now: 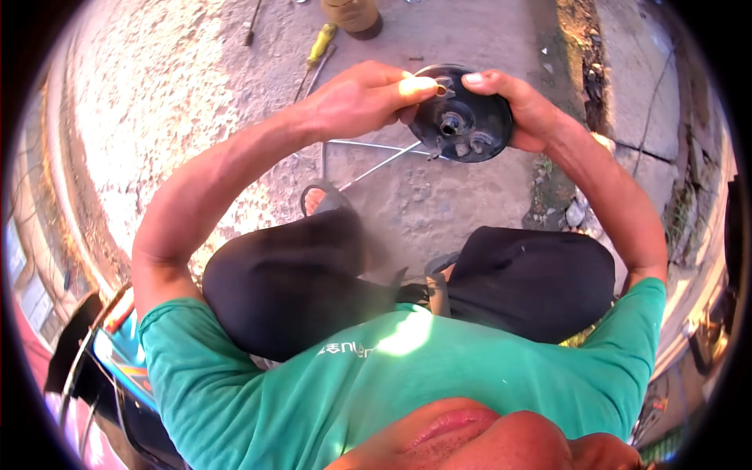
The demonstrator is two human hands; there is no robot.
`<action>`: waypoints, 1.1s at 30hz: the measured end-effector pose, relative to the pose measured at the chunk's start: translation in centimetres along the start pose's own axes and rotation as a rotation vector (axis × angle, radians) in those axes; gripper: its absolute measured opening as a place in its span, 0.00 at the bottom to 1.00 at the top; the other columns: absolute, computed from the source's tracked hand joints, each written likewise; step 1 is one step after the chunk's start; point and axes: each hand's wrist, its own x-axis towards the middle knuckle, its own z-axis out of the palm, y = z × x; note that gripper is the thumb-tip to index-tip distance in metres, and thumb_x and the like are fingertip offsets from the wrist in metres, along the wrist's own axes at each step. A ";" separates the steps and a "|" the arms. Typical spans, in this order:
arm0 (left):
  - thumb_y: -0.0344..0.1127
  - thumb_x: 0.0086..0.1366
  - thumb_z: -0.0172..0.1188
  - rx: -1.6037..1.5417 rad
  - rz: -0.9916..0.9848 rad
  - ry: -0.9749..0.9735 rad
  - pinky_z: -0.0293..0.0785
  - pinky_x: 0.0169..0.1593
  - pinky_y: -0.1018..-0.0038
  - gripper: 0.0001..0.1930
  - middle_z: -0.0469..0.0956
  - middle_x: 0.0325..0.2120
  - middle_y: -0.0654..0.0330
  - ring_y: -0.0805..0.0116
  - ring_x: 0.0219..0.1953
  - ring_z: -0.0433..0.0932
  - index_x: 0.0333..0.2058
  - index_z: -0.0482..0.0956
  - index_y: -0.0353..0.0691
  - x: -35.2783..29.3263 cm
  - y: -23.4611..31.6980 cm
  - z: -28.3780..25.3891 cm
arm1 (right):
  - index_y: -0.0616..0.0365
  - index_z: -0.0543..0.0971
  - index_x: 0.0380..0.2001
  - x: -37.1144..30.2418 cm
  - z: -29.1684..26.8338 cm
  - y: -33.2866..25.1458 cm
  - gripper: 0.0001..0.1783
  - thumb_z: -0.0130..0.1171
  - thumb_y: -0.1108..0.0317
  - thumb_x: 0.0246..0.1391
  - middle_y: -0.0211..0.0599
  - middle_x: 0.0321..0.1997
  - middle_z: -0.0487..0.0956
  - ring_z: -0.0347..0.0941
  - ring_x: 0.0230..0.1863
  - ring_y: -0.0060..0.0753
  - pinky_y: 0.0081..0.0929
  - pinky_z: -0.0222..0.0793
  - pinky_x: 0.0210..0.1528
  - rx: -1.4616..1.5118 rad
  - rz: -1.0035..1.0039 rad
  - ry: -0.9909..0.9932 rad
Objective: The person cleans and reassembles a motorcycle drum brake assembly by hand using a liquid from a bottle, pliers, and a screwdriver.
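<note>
Black round metal plate [478, 110], one: held up above the rough concrete ground [462, 211], between the two hands, in the upper middle of the view. Its visible face carries a raised hub [450, 125] with a dark hole and, toward the lower edge, smaller bosses [479, 142].

Right hand [526, 110]: grip closed on the plate's right edge, thumb resting at the rim, remaining fingers mostly hidden behind.

Left hand [368, 94]: grip narrow, thumb and fingers pinched at a small metal piece [445, 89] by the plate's upper left edge; whether that piece is loose or fixed cannot be told.

Silver rods [380, 166], two, thin: on the ground, crossing close to the plate's lower edge as seen.

Screwdriver [321, 45], one, yellow handle: on the ground beyond the left forearm, shaft running toward that arm.

Container [352, 17], one, brownish, darker at one end: near the screwdriver, cut off by the upper border.

Dark thin rod [252, 23], one: farther left on the ground.

Sandal [335, 199], one, dark, worn on the left foot: beside the silver rods.

Dark trousers [533, 282] and green shirt [454, 360]: worn by the person, knees bent.
</note>
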 end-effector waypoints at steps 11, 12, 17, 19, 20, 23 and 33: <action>0.56 0.78 0.50 -0.407 -0.122 -0.097 0.57 0.24 0.75 0.28 0.68 0.16 0.69 0.79 0.20 0.62 0.28 0.81 0.38 2.3 -8.8 -0.2 | 0.68 0.74 0.62 4.7 0.3 6.7 0.30 0.66 0.58 0.65 0.43 0.54 0.83 0.79 0.53 0.29 0.28 0.76 0.56 -0.532 -0.209 0.685; 0.56 0.78 0.51 -0.439 -0.098 -0.064 0.57 0.24 0.76 0.28 0.68 0.16 0.70 0.80 0.20 0.61 0.28 0.81 0.38 1.9 -9.3 -0.1 | 0.68 0.75 0.61 5.4 0.5 6.5 0.29 0.66 0.58 0.65 0.43 0.54 0.83 0.79 0.53 0.29 0.28 0.76 0.56 -0.563 -0.219 0.677; 0.52 0.76 0.54 0.111 0.195 0.307 0.76 0.43 0.55 0.23 0.83 0.33 0.42 0.40 0.38 0.83 0.43 0.85 0.35 1.8 -11.9 -0.6 | 0.66 0.78 0.55 8.8 1.1 7.1 0.23 0.63 0.57 0.68 0.38 0.49 0.84 0.80 0.48 0.26 0.28 0.76 0.52 -0.273 -0.219 0.663; 0.52 0.76 0.55 0.117 0.212 0.380 0.76 0.42 0.56 0.22 0.83 0.33 0.42 0.41 0.37 0.83 0.41 0.85 0.35 1.1 -12.8 -1.1 | 0.66 0.78 0.55 10.2 1.5 6.1 0.24 0.62 0.56 0.68 0.39 0.50 0.84 0.80 0.48 0.27 0.28 0.77 0.52 -0.202 -0.197 0.614; 0.51 0.76 0.55 0.125 0.218 0.415 0.76 0.41 0.56 0.22 0.83 0.32 0.42 0.42 0.36 0.83 0.40 0.85 0.35 0.7 -13.3 -1.2 | 0.66 0.78 0.55 10.8 1.8 5.9 0.24 0.61 0.56 0.69 0.39 0.50 0.84 0.80 0.48 0.27 0.28 0.77 0.52 -0.164 -0.185 0.590; 0.50 0.72 0.61 0.261 0.198 0.566 0.77 0.41 0.56 0.18 0.83 0.30 0.45 0.43 0.35 0.83 0.41 0.83 0.38 -0.8 -13.8 -0.9 | 0.66 0.77 0.56 12.2 2.2 6.0 0.24 0.59 0.55 0.70 0.39 0.50 0.84 0.81 0.47 0.28 0.29 0.78 0.51 -0.182 -0.175 0.570; 0.41 0.61 0.72 0.663 0.525 0.718 0.79 0.41 0.60 0.19 0.78 0.37 0.55 0.51 0.40 0.81 0.49 0.82 0.44 -0.3 -11.9 -0.4 | 0.66 0.78 0.56 10.7 1.8 4.7 0.23 0.59 0.57 0.70 0.39 0.50 0.84 0.81 0.47 0.28 0.29 0.78 0.49 -0.161 -0.151 0.500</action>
